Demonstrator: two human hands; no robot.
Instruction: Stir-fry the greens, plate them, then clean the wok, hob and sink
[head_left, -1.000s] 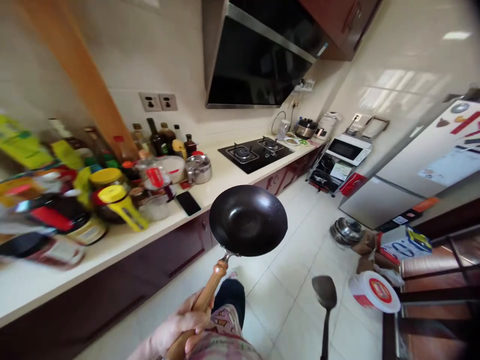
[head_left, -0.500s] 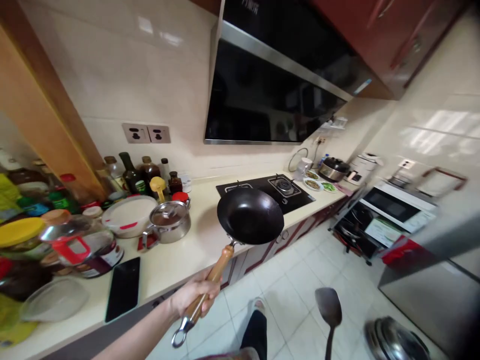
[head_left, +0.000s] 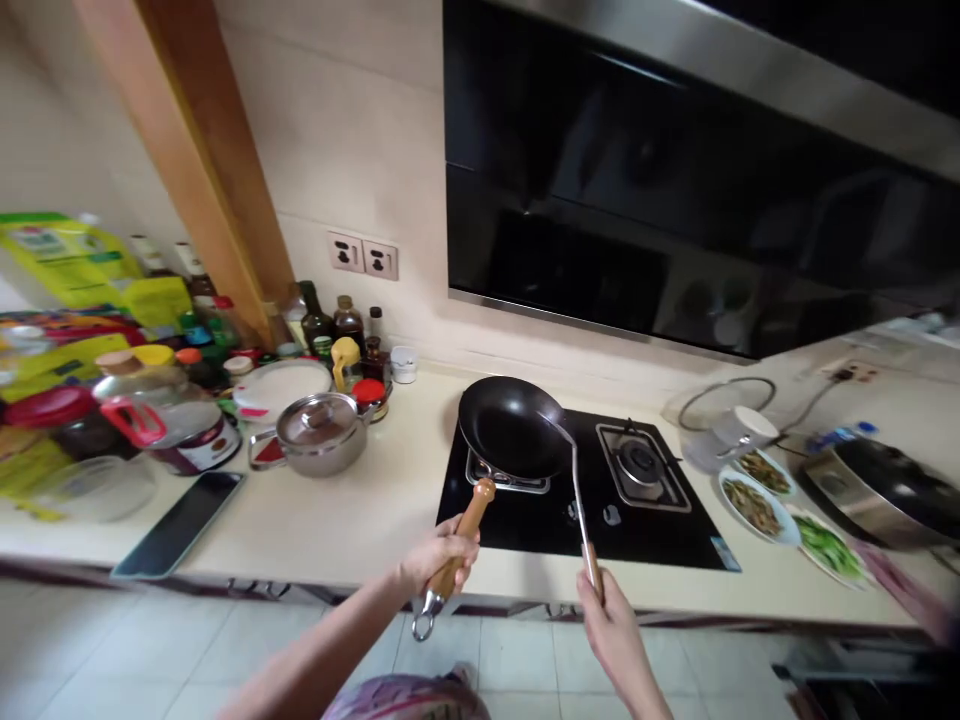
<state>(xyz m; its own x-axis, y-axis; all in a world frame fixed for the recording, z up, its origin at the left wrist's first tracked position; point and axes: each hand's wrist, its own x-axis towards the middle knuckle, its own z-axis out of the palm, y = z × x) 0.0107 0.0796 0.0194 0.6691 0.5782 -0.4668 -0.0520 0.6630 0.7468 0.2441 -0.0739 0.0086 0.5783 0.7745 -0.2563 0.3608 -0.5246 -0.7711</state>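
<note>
A black wok (head_left: 510,425) is over the left burner of the black gas stove (head_left: 517,530), and nothing shows inside it except the spatula's end. My left hand (head_left: 444,555) is wrapped round its wooden handle, which points toward me and ends in a metal ring. In my right hand (head_left: 611,615) is the wooden grip of a metal spatula (head_left: 577,490). The spatula's head reaches the right side of the wok; whether it touches the surface I cannot tell. To the right, the other burner (head_left: 641,462) has no pan on it.
Left of the stove stand a lidded steel pot (head_left: 322,440), sauce bottles (head_left: 349,325), a large plastic jug (head_left: 180,420) and a phone (head_left: 180,525). On the right are plates of cut food (head_left: 757,510) and an electric cooker (head_left: 892,490). The range hood (head_left: 600,200) overhangs the stove.
The wok has moved from in front of the counter to over the left burner. My right hand has come into view with the spatula, now at the wok. The view has turned and come closer.
</note>
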